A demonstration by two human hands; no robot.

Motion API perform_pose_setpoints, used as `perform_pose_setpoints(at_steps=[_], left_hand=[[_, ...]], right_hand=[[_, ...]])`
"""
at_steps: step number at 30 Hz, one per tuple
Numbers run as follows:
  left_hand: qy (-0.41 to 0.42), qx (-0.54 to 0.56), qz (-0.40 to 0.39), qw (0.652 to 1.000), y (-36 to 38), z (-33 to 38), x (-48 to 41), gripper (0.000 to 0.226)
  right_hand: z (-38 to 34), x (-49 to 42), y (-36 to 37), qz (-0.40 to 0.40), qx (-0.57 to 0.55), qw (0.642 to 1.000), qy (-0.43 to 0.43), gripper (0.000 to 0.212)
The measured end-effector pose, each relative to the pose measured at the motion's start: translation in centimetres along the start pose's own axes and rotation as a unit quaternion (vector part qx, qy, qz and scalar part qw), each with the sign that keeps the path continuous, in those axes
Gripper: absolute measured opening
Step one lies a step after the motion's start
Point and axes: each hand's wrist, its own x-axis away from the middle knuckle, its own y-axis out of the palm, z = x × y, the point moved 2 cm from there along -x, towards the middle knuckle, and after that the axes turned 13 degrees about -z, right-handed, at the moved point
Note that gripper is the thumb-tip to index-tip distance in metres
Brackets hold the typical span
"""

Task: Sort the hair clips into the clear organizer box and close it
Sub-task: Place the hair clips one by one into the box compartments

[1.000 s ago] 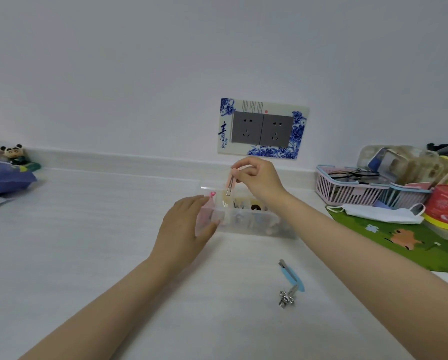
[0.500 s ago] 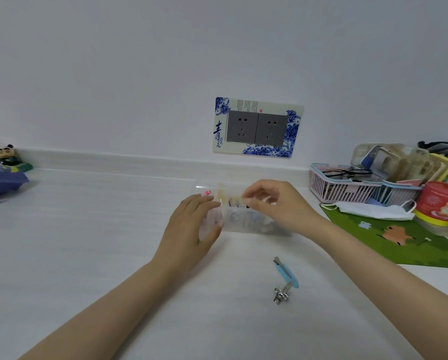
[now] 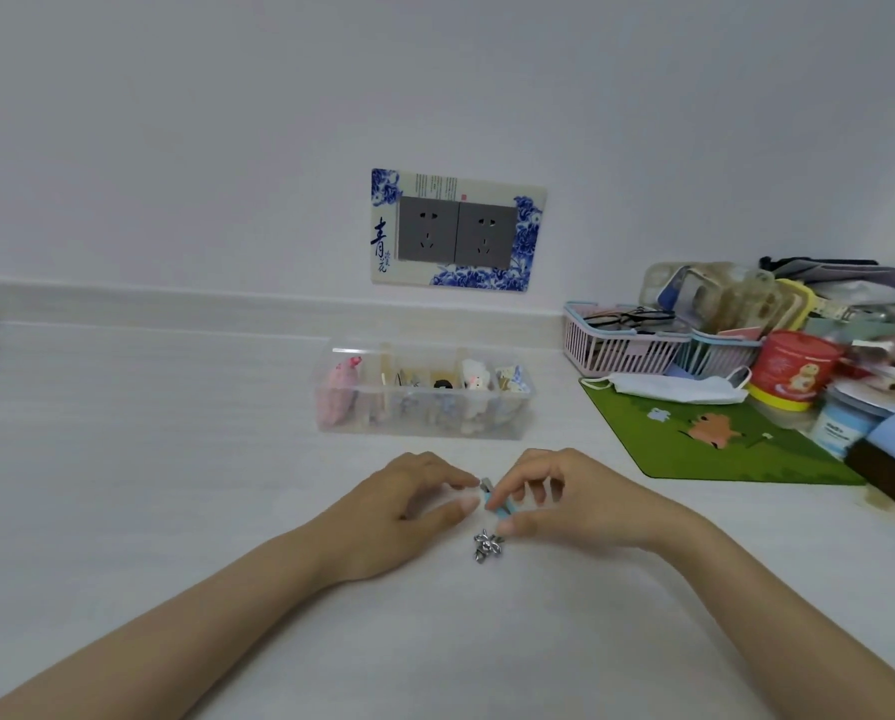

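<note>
The clear organizer box (image 3: 424,423) stands open on the white table, its compartments holding several hair clips. In front of it lie a blue hair clip (image 3: 497,504) and a silver flower-shaped clip (image 3: 487,547). My right hand (image 3: 554,496) pinches the blue clip between thumb and fingers. My left hand (image 3: 409,498) rests beside it on the left, its fingertips touching the clip's near end, fingers apart. The silver clip lies untouched just below both hands.
A green mat (image 3: 705,444) with a white face mask (image 3: 679,388) lies to the right. Behind it stand a pink basket (image 3: 617,350), a red tin (image 3: 793,367) and other clutter. A wall socket (image 3: 458,231) is above the box.
Both hands left the organizer box and came down toward me to the two loose clips. The right hand dropped the earlier clip in the box and now pinches the blue one.
</note>
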Motion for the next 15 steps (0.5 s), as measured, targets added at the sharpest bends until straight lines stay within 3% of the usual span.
perform_pose_setpoints(at_steps=[5, 10, 15], left_hand=[[-0.016, 0.021, -0.007, 1.000, -0.1, 0.2, 0.1, 0.044], [-0.012, -0.042, -0.029, 0.999, 0.1, -0.3, -0.3, 0.044], [0.017, -0.173, -0.105, 0.979, 0.9, -0.1, -1.1, 0.046]], right_hand=[[-0.2, -0.2, 1.1, -0.038, 0.027, 0.999, -0.029, 0.019], [0.0, 0.2, 1.1, -0.014, 0.018, 0.999, -0.048, 0.017], [0.7, 0.4, -0.5, 0.058, -0.133, 0.988, -0.053, 0.015]])
